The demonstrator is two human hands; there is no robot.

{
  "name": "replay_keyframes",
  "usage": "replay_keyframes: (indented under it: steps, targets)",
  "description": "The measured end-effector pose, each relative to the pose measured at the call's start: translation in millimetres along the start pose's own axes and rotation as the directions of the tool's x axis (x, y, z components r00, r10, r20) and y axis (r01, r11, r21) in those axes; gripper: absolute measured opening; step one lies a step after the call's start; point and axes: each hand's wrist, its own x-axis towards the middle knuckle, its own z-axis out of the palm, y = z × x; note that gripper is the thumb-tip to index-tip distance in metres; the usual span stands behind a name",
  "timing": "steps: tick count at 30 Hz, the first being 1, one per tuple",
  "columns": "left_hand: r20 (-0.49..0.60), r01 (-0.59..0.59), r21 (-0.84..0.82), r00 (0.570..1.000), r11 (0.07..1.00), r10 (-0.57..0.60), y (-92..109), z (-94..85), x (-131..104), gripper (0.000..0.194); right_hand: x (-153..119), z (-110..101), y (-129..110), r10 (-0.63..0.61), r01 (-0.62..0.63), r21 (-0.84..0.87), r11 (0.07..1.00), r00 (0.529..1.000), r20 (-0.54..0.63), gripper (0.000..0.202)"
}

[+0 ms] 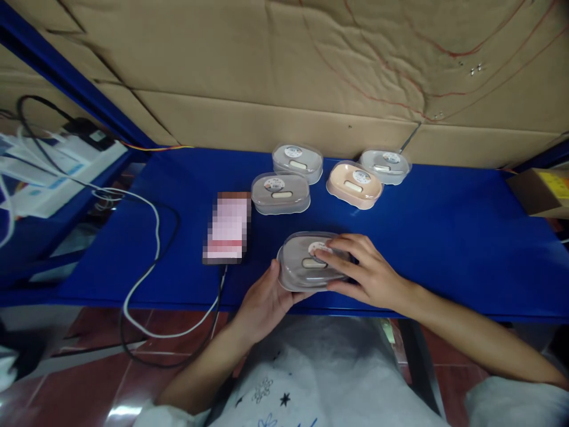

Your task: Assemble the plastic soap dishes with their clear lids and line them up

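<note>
Near the table's front edge is a grey oval plastic box [294, 270] with a clear lid, a round label and a pale oblong piece on top; it looks like a soap box. My left hand [269, 302] grips it from the left, thumb at its side and fingers underneath. Over its right end lies my right hand [371, 270], with a fingertip on the label and the thumb at the front edge. Further back stand similar grey boxes [291, 204], [311, 155] and a peach box [344, 185]. Another grey box [377, 159] is behind the peach one.
A phone [226, 228] with a blurred screen lies left of the boxes on the blue table [444, 237]. White and black cables [157, 237] hang over the front edge. A cardboard box [531, 193] sits at the right; brown cardboard [213, 59] lines the back.
</note>
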Motion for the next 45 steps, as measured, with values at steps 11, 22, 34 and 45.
replay_keyframes:
  steps: [11,22,34,45]
  targets:
    - [-0.078,-0.112,0.063,0.990,0.992,0.117,-2,3.6,1,0.056,2,4,-4,-0.037,0.039,-0.077,0.996,0.999,0.026,0.064]
    - [-0.042,-0.102,0.067,0.994,0.993,0.105,0,3.8,3,0.051,-2,5,8,-0.034,0.035,-0.005,0.999,0.998,0.044,0.077]
    - [-0.073,-0.037,0.062,0.996,0.997,0.041,4,1.0,1,0.048,-3,2,11,-0.100,0.100,-0.001,0.995,0.990,0.102,0.082]
    - [-0.032,0.064,0.056,0.998,0.996,-0.063,7,0.4,3,0.050,-4,0,20,-0.164,0.133,0.296,0.946,0.983,0.081,0.074]
